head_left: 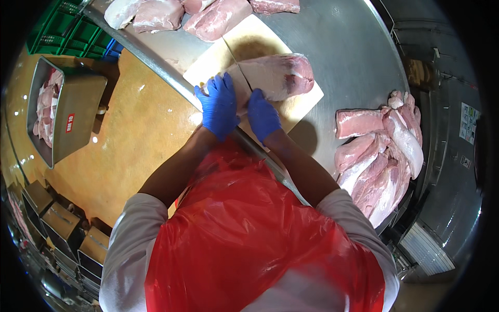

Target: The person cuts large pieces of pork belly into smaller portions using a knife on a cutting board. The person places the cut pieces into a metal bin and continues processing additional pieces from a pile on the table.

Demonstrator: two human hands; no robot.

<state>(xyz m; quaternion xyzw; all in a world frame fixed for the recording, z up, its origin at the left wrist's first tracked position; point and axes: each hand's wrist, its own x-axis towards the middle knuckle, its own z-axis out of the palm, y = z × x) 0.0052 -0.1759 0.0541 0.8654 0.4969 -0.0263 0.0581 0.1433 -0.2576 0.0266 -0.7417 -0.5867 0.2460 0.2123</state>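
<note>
A long pale pork loin [270,73] lies across a white cutting board [306,106] on the metal table. My left hand [219,106], in a blue glove, presses on the loin's left end with its fingers stretched out and spread. My right hand [263,114], gloved the same way, is closed round the handle of a knife; the handle is mostly hidden in the fist. The thin knife blade [238,63] crosses the loin near its left part, its tip pointing away past the loin's far side. How deep the blade sits in the meat I cannot tell.
Several pork pieces [218,20] lie at the table's far edge. A pile of pork loins [382,161] sits on the right. On the floor to the left stands a metal bin [80,112] with meat, near green crates [65,31]. Dark-sided boxes [62,221] stand at lower left.
</note>
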